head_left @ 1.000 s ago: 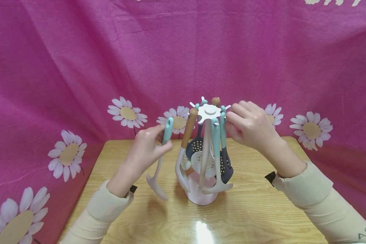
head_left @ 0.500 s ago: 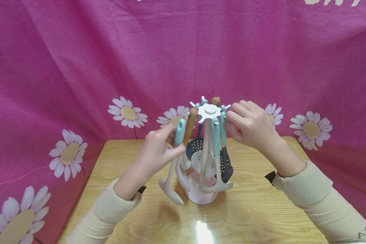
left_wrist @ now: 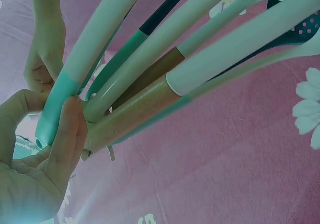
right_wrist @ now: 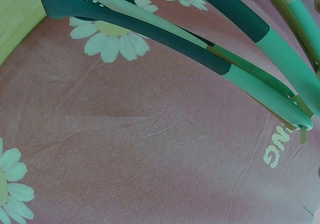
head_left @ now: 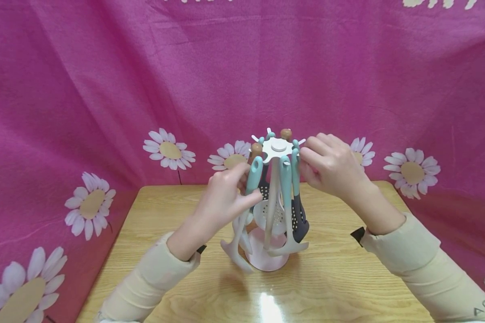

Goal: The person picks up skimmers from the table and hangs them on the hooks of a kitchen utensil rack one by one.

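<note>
My left hand (head_left: 222, 190) pinches the teal handle of a spatula (head_left: 253, 177) between thumb and fingers. Its pale, crescent-shaped head (head_left: 236, 255) hangs over the table, left of the rack's base. The handle's holed end is up at the left side of a white utensil rack (head_left: 278, 146), overlapping a wooden-handled utensil (head_left: 257, 149). In the left wrist view the teal grip (left_wrist: 57, 101) lies between thumb and fingers. My right hand (head_left: 333, 166) grips the right side of the rack's top with curled fingers, beside a teal handle (head_left: 295, 172); its fingertips are hidden.
Several utensils hang round the rack, among them a second crescent-headed spatula (head_left: 287, 206), a white skimmer (head_left: 266, 213) and dark-headed tools (head_left: 301, 224). The round pale base (head_left: 262, 262) stands on a wooden table (head_left: 165, 278). A magenta flowered cloth (head_left: 226, 67) surrounds it.
My left hand has carried the spatula rightward, from the open space at the left up against the rack. The right hand stays in place on the rack.
</note>
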The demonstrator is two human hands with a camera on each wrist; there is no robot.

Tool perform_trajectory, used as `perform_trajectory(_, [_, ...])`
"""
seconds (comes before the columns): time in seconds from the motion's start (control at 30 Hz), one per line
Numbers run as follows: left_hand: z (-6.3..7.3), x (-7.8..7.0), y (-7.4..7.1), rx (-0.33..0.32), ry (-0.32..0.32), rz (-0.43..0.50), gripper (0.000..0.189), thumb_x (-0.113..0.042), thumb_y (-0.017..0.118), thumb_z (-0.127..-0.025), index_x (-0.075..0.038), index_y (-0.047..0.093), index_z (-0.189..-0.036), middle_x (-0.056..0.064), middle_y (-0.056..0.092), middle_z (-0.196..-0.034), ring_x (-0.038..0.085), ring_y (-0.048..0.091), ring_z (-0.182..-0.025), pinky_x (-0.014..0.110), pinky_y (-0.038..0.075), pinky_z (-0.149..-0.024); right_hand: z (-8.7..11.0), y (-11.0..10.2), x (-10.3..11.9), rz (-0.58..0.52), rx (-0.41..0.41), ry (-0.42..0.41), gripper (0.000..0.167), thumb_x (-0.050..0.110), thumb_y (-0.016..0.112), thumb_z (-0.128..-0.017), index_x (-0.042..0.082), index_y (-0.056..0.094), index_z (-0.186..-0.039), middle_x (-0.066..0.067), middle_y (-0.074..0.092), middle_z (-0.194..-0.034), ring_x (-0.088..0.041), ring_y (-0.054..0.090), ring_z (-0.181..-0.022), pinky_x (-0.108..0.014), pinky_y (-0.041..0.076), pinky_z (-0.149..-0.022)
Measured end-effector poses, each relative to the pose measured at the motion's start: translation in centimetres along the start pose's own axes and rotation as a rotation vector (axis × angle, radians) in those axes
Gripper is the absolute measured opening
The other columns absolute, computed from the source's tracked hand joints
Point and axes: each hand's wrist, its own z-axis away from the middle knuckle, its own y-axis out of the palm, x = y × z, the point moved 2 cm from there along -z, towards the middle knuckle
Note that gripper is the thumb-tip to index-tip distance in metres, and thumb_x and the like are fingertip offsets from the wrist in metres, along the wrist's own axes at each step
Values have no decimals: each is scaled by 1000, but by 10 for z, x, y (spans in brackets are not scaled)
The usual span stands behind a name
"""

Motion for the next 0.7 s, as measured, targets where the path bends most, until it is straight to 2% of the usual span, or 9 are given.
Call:
perform_trajectory(0.37, [-5,-1,8,-10,-23,-15,15,-8,64,-72,-7,57,-85,-3,56,-62,4,50,-55,18,43,-50,0,0,0,5,-8,1,12,5,43,-76,4,47,-65,-6,42,-60,-22,35,-51,-31,26,-48])
perform_trajectory(0.7, [-7,-1,14,29,-75,-4,18,-10,66,-74,-5,58,-89,-2,56,-61,6,50,-50,17,43,-47,1,0,1,12,-4,9,12,6,45,-77,4,47,-65,-6,42,-60,-22,34,-50,-31,26,-48])
